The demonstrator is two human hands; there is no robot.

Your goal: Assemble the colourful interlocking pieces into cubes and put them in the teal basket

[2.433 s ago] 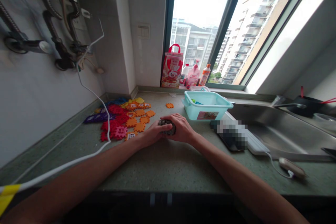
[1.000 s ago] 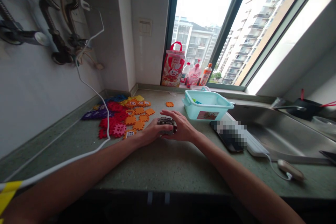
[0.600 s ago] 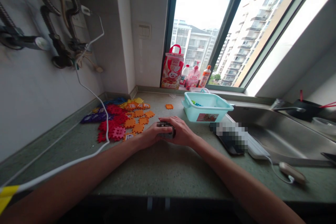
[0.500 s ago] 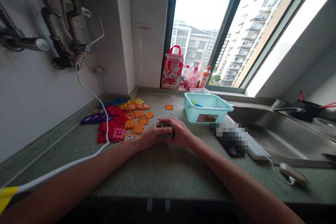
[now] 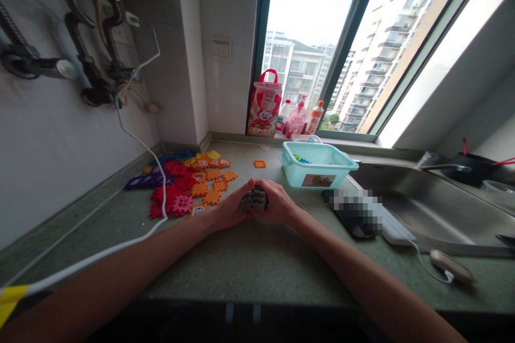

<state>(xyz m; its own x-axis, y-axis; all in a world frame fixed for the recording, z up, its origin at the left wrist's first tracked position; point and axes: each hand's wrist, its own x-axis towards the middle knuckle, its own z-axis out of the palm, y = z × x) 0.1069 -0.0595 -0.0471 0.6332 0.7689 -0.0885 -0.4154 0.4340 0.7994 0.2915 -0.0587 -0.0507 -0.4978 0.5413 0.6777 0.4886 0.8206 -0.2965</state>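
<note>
Between my two hands is a dark grey block with toothed edges (image 5: pixel 254 201); it looks like a stack of grey toothed pieces. My left hand (image 5: pixel 237 204) grips its left side, thumb raised along the edge. From the right, my right hand (image 5: pixel 279 201) curls round it, hiding that end. Left of the hands lie orange toothed puzzle pieces (image 5: pixel 212 196), next to red ones (image 5: pixel 173 182) and a pink windowed piece (image 5: pixel 183 203). One single orange piece (image 5: pixel 259 164) rests by itself beyond my hands.
A light teal plastic bin (image 5: pixel 317 163) with some green and blue pieces stands behind right, near the steel sink (image 5: pixel 426 193). A black phone (image 5: pixel 350 220) lies before the sink. A white cable (image 5: pixel 164 193) crosses the left. Bottles (image 5: pixel 296 118) line the windowsill.
The grey block has turned in my hands, so more of its toothed side shows. My left thumb has lifted from across it to its upper edge.
</note>
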